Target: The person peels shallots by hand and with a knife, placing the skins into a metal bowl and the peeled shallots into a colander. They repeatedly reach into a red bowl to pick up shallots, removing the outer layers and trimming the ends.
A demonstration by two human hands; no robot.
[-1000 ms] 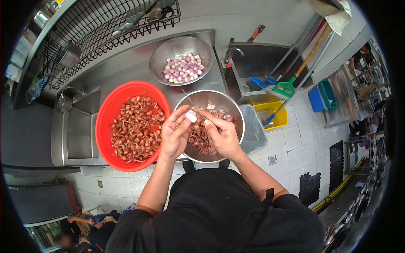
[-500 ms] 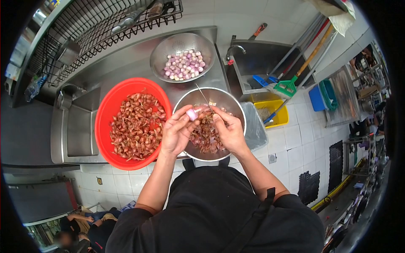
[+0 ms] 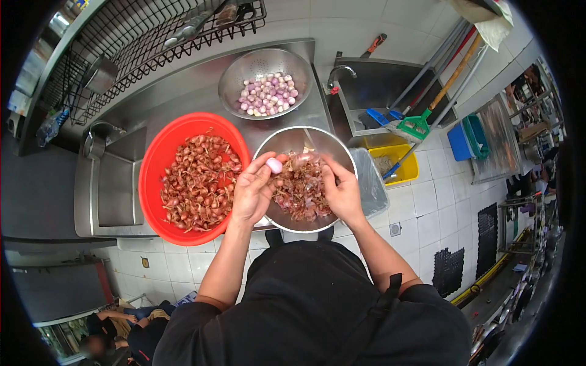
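My left hand [image 3: 251, 190] pinches a peeled, pale purple shallot [image 3: 274, 165] between thumb and fingers, over the left side of a steel bowl [image 3: 334, 145]. My right hand [image 3: 345, 191] is closed round a small knife [image 3: 309, 139], its thin blade pointing up and away and its handle hidden in the fingers. A strip of skin hangs by the right fingertips. Brown-red shallot skins [image 3: 299, 198] lie heaped in the bowl under both hands. On the left, a red basin [image 3: 148, 177] holds many unpeeled shallots [image 3: 198, 183].
Behind the bowl, a steel colander [image 3: 229, 91] holds peeled shallots [image 3: 267, 96]. Sinks flank the counter at left [image 3: 116, 192] and right [image 3: 381, 82]. A wire rack [image 3: 152, 52] hangs above. Right of the bowl are a clear plastic container [image 3: 371, 189] and a yellow bucket [image 3: 412, 168].
My hands have moved apart, the right one slightly right and down. The shallot in my left fingers now shows free of loose skin, and the knife blade has swung away from it.
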